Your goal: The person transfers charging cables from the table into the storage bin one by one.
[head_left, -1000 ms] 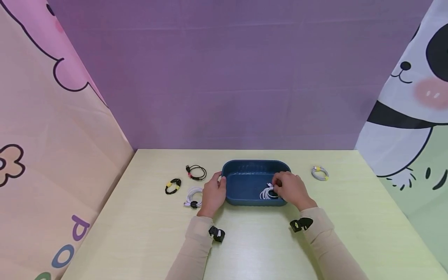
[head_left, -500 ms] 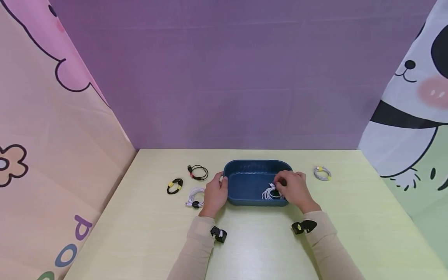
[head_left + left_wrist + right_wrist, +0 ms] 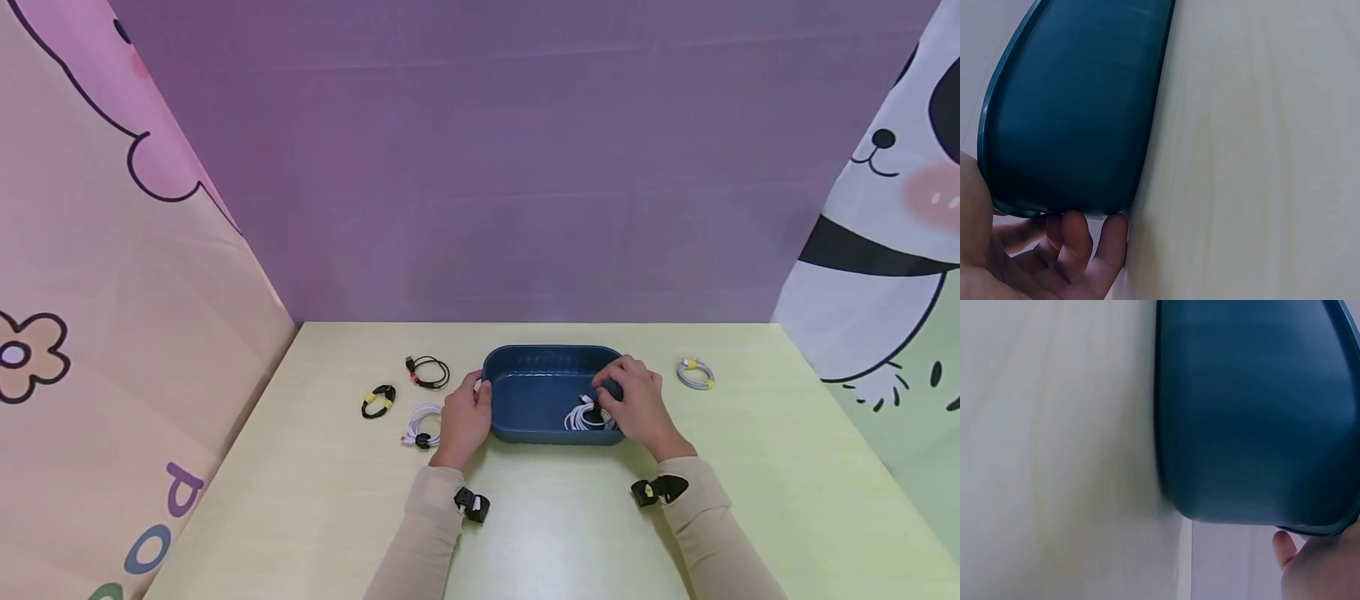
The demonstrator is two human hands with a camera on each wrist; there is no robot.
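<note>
A blue bin (image 3: 532,400) sits on the pale counter (image 3: 555,533). At its left end the left hand (image 3: 463,421) grips it, thumb over the rim; the left wrist view shows the fingers bent, some tips meeting the outer wall. The right hand (image 3: 637,404) reaches over the bin's right end, fingers bent and tips close together, just above a coiled white cable (image 3: 579,418) lying in the bin's near right corner; whether those fingertips pinch the cable's black tie (image 3: 597,412) cannot be told. Left of the bin, just beside the left hand, lies a white coil (image 3: 415,419) with a black tie, partly hidden by that hand. Farther left of the bin is a black coil with yellow ties (image 3: 387,403), and to its far left a black cable with a red tie (image 3: 431,385). Right of the bin, apart from it, lies a grey coil (image 3: 690,383) with yellow ties.
</note>
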